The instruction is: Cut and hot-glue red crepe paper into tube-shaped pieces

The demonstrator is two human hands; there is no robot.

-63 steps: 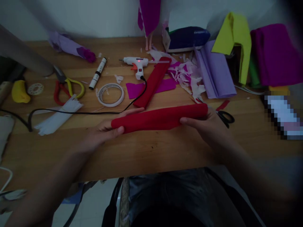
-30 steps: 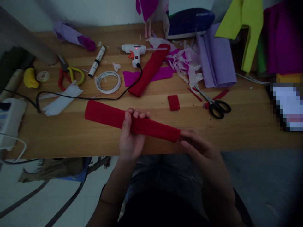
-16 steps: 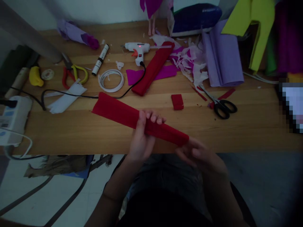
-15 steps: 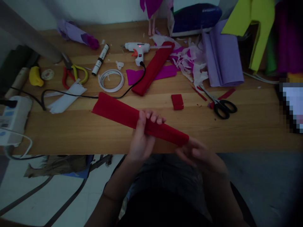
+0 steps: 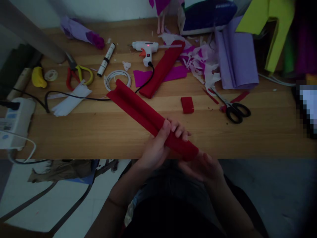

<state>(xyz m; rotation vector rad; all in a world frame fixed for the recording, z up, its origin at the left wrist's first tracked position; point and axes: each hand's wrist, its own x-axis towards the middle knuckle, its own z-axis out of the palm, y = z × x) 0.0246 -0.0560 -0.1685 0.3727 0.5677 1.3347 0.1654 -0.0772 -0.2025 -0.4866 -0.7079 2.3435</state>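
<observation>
A long strip of red crepe paper [image 5: 138,107] slants across the front of the table, curled lengthwise into a trough at its upper left end. My left hand [image 5: 158,142] is closed round its lower half, thumb on top and fingertips showing over the far edge. At the lower right end, my right hand [image 5: 203,167] is open, its fingers apart and touching or just beside the paper's end; some of them are dim and partly hidden. Just beyond lies a small folded red piece [image 5: 187,104].
Behind are a glue gun [image 5: 146,48] with a lit red light, a red folded roll [image 5: 162,71], a tape roll [image 5: 117,80], a marker [image 5: 106,59] and pliers [image 5: 78,74]. Scissors [image 5: 235,110] and paper scraps [image 5: 198,61] lie right; a power strip [image 5: 18,124] sits left.
The red crepe paper has turned steeper, its far end rising and moving right, with its trough now facing up. My left hand has shifted right along with it; my right hand stays near the lower end.
</observation>
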